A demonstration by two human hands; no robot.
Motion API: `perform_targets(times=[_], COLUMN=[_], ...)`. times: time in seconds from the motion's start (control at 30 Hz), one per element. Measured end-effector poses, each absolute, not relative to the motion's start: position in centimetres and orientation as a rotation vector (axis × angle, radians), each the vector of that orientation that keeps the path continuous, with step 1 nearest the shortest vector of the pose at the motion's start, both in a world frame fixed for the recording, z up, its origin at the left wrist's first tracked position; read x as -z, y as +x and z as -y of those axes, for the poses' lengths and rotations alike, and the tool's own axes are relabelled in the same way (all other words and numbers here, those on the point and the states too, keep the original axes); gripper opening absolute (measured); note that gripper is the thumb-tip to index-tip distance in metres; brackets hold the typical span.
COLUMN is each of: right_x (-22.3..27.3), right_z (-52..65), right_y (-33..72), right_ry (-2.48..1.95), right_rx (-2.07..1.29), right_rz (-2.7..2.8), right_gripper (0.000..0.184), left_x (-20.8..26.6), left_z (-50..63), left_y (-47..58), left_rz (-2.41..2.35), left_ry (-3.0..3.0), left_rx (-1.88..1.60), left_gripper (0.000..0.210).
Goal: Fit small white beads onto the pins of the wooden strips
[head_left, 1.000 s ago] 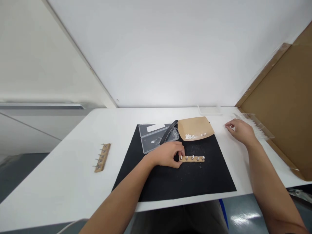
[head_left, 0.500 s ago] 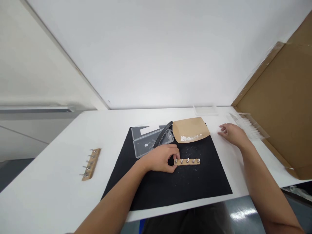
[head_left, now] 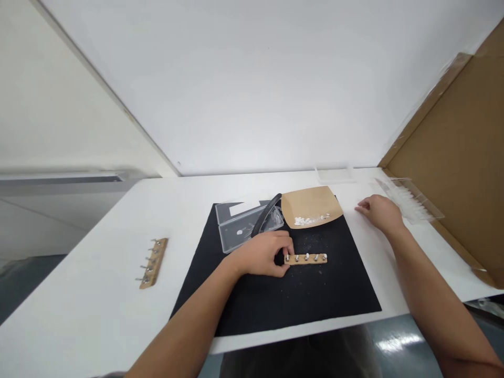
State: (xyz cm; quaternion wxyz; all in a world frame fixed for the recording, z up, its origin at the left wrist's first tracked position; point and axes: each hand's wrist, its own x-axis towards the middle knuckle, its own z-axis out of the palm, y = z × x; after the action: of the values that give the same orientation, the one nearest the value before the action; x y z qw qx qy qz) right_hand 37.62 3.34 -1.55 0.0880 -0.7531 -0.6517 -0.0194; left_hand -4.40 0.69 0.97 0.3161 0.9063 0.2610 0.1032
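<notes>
My left hand (head_left: 268, 254) grips the left end of a small wooden strip (head_left: 306, 259) between thumb and fingers. Several metal clips stand in a row along this strip, and some carry white tips. The strip lies on a black mat (head_left: 307, 299). Off the mat's right side, above the white table, my right hand (head_left: 380, 211) is closed with its fingertips pinched together. Whatever those fingertips hold, if anything, is too small to make out. Behind the strip sits a brown paper tray (head_left: 311, 202) with white bits (head_left: 305, 221) along its near edge.
A second wooden strip with clips (head_left: 154, 262) lies on the white table (head_left: 106, 294) at left. Behind my left hand are an open clear plastic case (head_left: 232, 239) and a black curved tool (head_left: 266, 214). A clear box of white pieces (head_left: 411, 202) stands by a cardboard panel (head_left: 464, 173).
The fingers of my right hand have come together into a pinch. My left hand keeps its grip on the wooden strip. The whole view has shifted slightly.
</notes>
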Motion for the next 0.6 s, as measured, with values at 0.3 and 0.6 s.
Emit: perform_targets(times=[0.3,0.6], right_x=[1.37,1.13], right_z=[-3.83,-3.63], right_y=[37.78,36.97], right_ry=[-2.299,-2.262], right_rx=[0.111,0.21], right_rz=[1.9,2.011], right_gripper=[0.02,0.023], left_x=[-0.82,-0.92], left_z=[-0.65,-0.58], left_y=[-4.43,-4.35], left_rz=[-0.686,-0.692], left_ry=[2.399,2.407], left_rx=[-0.279,-0.269], left_gripper=[0.021,0.021])
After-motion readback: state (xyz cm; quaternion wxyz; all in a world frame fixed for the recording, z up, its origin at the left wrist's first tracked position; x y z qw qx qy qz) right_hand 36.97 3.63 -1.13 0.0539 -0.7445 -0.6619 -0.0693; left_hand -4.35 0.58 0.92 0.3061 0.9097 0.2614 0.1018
